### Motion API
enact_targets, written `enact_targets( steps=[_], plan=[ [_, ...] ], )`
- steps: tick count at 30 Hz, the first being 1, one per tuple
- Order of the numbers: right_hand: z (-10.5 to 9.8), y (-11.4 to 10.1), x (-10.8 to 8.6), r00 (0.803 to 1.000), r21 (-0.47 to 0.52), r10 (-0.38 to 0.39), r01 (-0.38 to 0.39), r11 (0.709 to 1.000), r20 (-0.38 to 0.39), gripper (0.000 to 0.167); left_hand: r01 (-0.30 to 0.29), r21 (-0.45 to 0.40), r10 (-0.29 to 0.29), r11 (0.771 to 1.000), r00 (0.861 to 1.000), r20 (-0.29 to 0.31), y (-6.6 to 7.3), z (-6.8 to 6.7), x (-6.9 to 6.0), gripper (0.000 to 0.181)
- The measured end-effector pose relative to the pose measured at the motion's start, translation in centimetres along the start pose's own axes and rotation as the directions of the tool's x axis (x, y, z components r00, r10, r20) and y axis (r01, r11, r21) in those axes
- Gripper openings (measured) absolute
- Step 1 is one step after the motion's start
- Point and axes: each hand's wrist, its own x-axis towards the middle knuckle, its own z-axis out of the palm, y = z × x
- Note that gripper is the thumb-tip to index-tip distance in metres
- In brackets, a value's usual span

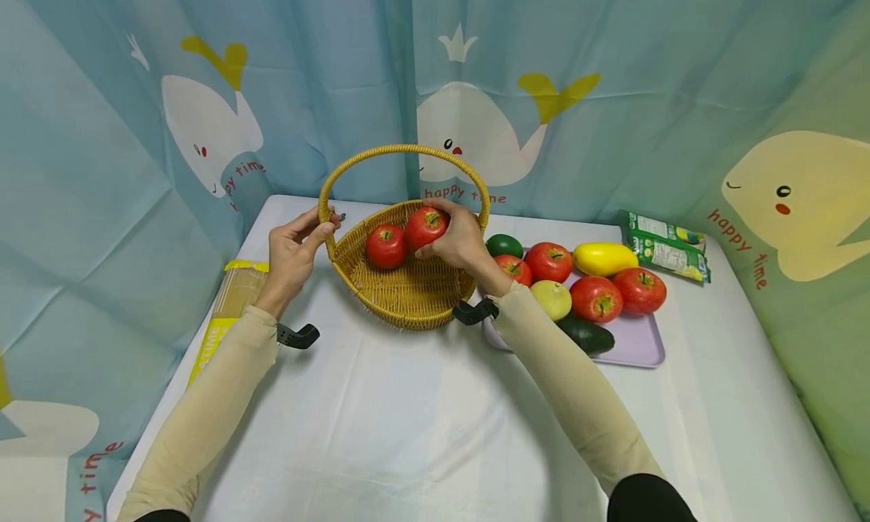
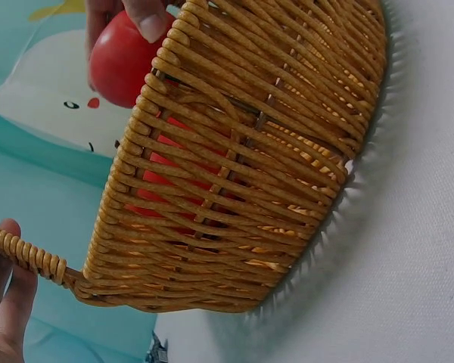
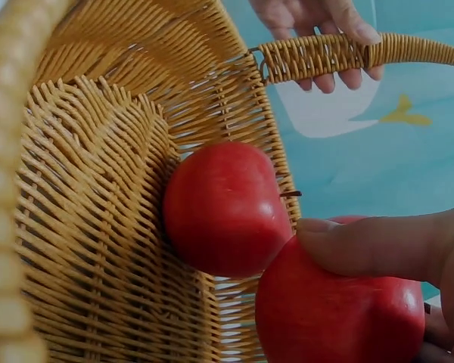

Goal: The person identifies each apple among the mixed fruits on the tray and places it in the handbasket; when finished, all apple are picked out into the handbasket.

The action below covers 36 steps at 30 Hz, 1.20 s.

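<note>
My right hand (image 1: 462, 239) grips a red apple (image 1: 425, 226) at the far rim of the wicker basket (image 1: 414, 295), beside a second apple (image 1: 386, 246); my left hand (image 1: 291, 256) clasps the handle (image 1: 401, 149). Releasing too high could bounce that fruit off its neighbour and out.

From my station I see a white-covered tabletop (image 1: 381, 431). Pale-blue curtain (image 1: 340, 61) hangs behind it and down its left, turning greenish on its right. White whales (image 1: 476, 122) with yellow tails and red "happy time" lettering (image 1: 732, 231) surround the tabletop, where soft shadows fall.
</note>
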Motion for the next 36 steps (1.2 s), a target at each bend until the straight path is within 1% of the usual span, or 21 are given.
enact_targets(
  steps=[8, 13, 17, 25, 32, 36],
  plan=[
    [0.2, 0.4, 0.6, 1.0, -0.024, 0.025, -0.026, 0.999, -0.003, 0.097, -0.003, -0.007, 0.003, 1.0, 1.0, -0.003, 0.0, 0.0, 0.0, 0.03],
    [0.4, 0.5, 1.0, 0.997, -0.049, 0.078, -0.077, 0.996, 0.029, 0.098, -0.007, -0.017, 0.007, 1.0, 1.0, -0.005, 0.0, 0.0, 0.0, 0.029],
    [0.4, 0.7, 1.3, 0.993, -0.064, 0.107, -0.104, 0.993, 0.048, 0.097, -0.01, -0.007, 0.01, 1.0, 1.0, -0.003, 0.0, 0.0, 0.0, 0.029],
    [0.4, 1.0, 1.9, 0.993, -0.051, 0.104, -0.101, 0.994, 0.049, 0.096, -0.009, -0.012, 0.009, 1.0, 1.0, 0.0, -0.1, 0.0, 0.1, 0.03],
    [0.6, 1.3, 2.4, 0.993, -0.113, 0.101, -0.093, 0.989, 0.06, 0.095, -0.013, -0.024, 0.013, 1.0, 1.0, 0.006, -0.3, 0.0, 0.1, 0.035],
    [0.8, 1.6, 2.8, 0.993, -0.152, 0.099, -0.09, 0.984, 0.056, 0.096, -0.015, -0.028, 0.015, 1.0, 1.0, 0.008, -0.4, 0.0, 0.2, 0.035]
  ],
)
